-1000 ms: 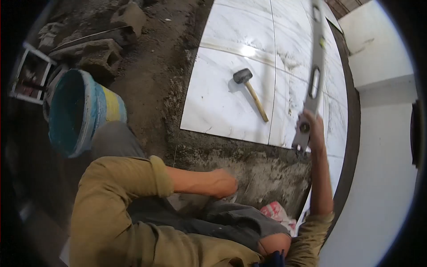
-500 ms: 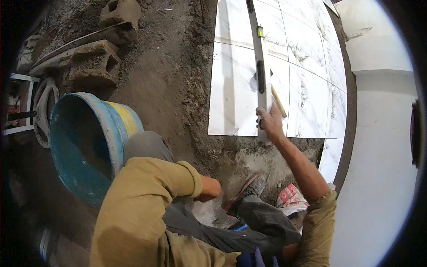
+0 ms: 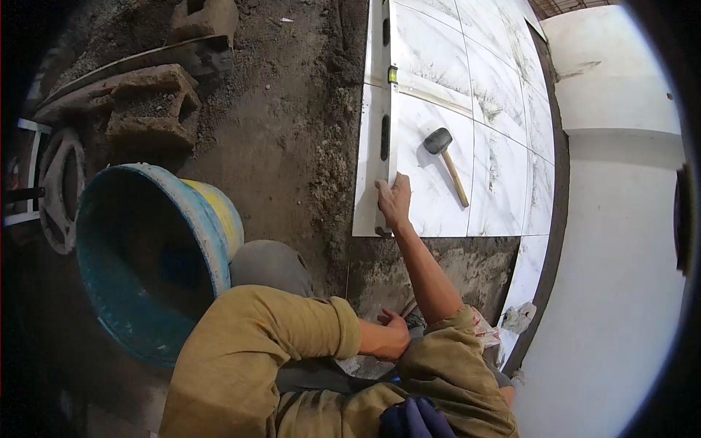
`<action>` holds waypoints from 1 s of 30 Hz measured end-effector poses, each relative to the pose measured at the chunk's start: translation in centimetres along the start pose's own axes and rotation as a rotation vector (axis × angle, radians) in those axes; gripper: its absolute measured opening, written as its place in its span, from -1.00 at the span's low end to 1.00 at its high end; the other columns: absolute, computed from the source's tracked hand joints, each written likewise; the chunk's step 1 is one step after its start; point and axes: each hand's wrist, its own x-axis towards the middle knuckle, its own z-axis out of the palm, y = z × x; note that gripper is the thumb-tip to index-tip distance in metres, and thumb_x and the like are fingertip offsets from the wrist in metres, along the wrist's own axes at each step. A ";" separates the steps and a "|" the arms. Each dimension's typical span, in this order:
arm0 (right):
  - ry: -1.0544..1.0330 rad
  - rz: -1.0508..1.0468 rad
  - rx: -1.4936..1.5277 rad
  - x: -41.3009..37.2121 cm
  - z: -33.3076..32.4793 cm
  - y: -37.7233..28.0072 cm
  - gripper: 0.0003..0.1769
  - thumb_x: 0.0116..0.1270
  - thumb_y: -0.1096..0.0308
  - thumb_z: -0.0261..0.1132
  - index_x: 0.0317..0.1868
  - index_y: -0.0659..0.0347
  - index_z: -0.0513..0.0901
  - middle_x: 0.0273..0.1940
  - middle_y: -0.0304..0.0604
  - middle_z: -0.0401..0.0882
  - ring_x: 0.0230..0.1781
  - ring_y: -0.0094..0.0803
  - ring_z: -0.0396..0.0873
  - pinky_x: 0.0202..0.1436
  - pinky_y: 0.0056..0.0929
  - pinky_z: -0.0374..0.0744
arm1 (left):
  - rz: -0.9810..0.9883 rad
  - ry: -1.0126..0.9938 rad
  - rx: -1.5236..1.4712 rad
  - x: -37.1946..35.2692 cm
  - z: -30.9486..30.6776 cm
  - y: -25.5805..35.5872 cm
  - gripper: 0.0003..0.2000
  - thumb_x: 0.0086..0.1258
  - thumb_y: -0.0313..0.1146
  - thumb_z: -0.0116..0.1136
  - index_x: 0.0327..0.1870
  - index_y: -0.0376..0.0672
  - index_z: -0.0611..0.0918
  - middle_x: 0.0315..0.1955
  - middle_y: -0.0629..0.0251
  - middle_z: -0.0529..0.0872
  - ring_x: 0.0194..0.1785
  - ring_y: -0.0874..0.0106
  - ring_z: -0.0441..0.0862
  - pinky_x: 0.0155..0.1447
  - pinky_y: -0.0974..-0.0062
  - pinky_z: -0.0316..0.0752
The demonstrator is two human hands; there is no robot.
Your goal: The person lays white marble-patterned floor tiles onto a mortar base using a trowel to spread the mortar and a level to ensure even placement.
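Note:
My right hand (image 3: 394, 202) is closed around the near end of a long spirit level (image 3: 390, 139), which lies along the left part of the white marbled tiles (image 3: 431, 197). A greenish vial shows in the level. To its right, a rubber mallet (image 3: 438, 141) with a wooden handle rests on the same tile. My left hand (image 3: 394, 334) is low in front of me, beside my right forearm and sleeve. Its fingers look loosely apart, with nothing visible in them, though they are partly hidden.
A blue bucket (image 3: 212, 248) with a yellow patch stands tilted at my left. Beyond it lie concrete hollow blocks (image 3: 157, 109) and a board. Rough mortar (image 3: 467, 266) borders the tiles' near edge. A white wall (image 3: 613, 255) runs along the right, and a bag (image 3: 485, 328) lies by my leg.
My right hand has shifted the spirit level left toward the tiles' left edge, uncovering the mallet. My left hand has moved right, and its fingers now show.

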 end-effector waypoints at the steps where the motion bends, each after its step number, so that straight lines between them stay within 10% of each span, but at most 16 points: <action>1: 0.011 -0.028 -0.022 0.3 0.6 0.2 -0.62 0.19 0.25 0.27 -0.10 0.40 0.59 -0.23 0.18 0.50 -0.12 0.06 0.47 0.00 -0.12 0.46 | -0.020 -0.033 0.036 0.9 -0.4 0.0 -0.41 0.40 0.20 -0.04 0.31 0.03 0.53 0.34 0.26 0.49 0.40 0.10 0.36 0.41 -0.19 0.21; 6: 0.018 -0.041 -0.100 -0.6 2.0 -0.9 -0.62 0.16 0.25 0.24 -0.16 0.45 0.56 -0.25 0.20 0.50 -0.15 0.07 0.45 -0.02 -0.07 0.45 | -0.076 -0.219 0.121 3.5 -1.9 2.4 -0.39 0.43 0.18 -0.07 0.39 0.03 0.44 0.41 0.29 0.40 0.44 0.11 0.32 0.46 -0.16 0.13; 23: -0.010 -0.295 -0.265 12.5 2.9 -4.0 -0.07 0.12 0.37 0.34 0.47 0.36 0.09 -0.06 0.33 0.48 -0.08 0.22 0.51 0.01 -0.01 0.51 | -0.171 0.165 -0.164 9.3 -2.8 -2.8 -0.39 0.45 0.16 -0.11 0.41 0.02 0.41 0.44 0.30 0.36 0.44 0.10 0.32 0.47 -0.17 0.11; 30: 0.009 -0.301 -0.372 17.3 3.7 -4.4 -0.30 0.27 0.19 0.33 0.30 0.39 0.31 -0.19 0.35 0.58 -0.16 0.28 0.56 -0.07 0.04 0.52 | -0.144 0.304 -0.301 8.4 -4.6 -3.5 -0.39 0.45 0.16 -0.12 0.42 0.01 0.39 0.45 0.31 0.35 0.44 0.10 0.32 0.47 -0.18 0.10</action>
